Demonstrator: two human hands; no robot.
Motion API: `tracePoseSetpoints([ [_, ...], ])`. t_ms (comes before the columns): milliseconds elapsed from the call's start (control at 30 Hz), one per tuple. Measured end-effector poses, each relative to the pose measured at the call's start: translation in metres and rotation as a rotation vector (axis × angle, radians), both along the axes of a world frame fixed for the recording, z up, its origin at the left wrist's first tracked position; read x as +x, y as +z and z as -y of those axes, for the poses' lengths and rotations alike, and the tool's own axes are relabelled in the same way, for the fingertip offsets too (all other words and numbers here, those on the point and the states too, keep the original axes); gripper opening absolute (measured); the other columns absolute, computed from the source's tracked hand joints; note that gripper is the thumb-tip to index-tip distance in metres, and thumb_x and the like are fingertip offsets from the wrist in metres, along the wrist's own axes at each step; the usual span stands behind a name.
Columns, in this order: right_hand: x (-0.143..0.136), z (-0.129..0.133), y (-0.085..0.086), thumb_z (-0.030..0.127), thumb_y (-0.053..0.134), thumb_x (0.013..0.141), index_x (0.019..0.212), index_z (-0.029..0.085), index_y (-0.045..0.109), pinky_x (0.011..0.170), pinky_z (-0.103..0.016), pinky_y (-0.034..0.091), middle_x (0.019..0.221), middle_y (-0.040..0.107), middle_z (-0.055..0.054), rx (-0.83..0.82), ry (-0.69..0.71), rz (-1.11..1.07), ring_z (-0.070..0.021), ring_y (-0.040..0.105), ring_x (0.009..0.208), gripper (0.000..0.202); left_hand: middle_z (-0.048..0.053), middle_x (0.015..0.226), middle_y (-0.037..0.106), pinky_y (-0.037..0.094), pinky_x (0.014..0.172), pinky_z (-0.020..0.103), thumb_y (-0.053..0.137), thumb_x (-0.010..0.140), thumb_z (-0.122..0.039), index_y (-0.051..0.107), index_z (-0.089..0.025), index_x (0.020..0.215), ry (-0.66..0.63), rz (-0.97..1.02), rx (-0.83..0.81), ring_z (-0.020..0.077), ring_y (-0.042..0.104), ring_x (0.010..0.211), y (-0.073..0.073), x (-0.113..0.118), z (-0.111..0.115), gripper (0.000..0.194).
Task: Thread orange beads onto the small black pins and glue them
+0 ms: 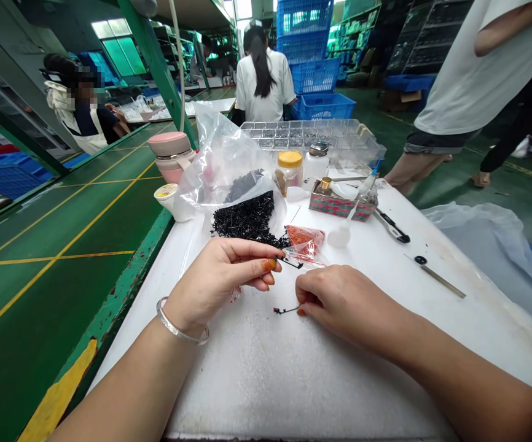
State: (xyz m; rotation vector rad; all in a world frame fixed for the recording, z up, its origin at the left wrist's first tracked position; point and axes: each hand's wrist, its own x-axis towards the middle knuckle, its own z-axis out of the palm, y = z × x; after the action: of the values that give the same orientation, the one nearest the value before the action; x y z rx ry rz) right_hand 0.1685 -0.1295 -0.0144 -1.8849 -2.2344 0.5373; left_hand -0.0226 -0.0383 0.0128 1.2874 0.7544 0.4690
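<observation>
While leaning over a white worktable [257, 380] that is filling the lower middle of the frame, looking out at a green floor [77, 245] along the left. Facing a standing person [482, 67] at upper right, a white-shirted person [266, 86] at upper centre and an aproned person [82, 104] at upper left. Seeing stacked blue crates [309, 67] just right of upper centre. Bringing the left hand [222, 270] to the centre of the frame and the right hand [340, 298] just right of it, lower down. Viewing, across the table's far end, a clear compartment organizer [266, 141], and nearer, left of centre, an open plastic bag [215, 135] with a heap of black parts [247, 221] at its mouth. Finding a pink thermos [169, 147] left of the bag, a plaid box [335, 205] right of centre, a packet of orange-red pieces [303, 240] just beyond the hands and a utility knife [391, 226] farther right. Wearing a silver bangle [180, 325] on the left wrist. Pinching a slim black part [292, 263] at the closed left fingertips, above the table; gripping a red-tipped black part [284, 311] between closed right thumb and forefinger, pointing it leftward, near the tabletop.
</observation>
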Motion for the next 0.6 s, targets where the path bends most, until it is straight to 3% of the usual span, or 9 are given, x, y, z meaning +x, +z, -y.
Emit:
tracePoseSetpoints([
  [600,-0.0012,-0.0021,0.0005,0.023,0.060,0.079,0.071,0.022,0.062,0.058,-0.026,0.026,0.072,0.067,0.002,-0.045,-0.019,0.027,-0.0118,0.054,0.066,0.008,0.001,0.072,0.071,0.051,0.054,0.010,0.071,0.081,-0.017,0.077,-0.019,0.094,-0.029,0.051,0.037,0.0030,0.061,0.055,-0.0038,-0.0012,-0.0021,0.014],
])
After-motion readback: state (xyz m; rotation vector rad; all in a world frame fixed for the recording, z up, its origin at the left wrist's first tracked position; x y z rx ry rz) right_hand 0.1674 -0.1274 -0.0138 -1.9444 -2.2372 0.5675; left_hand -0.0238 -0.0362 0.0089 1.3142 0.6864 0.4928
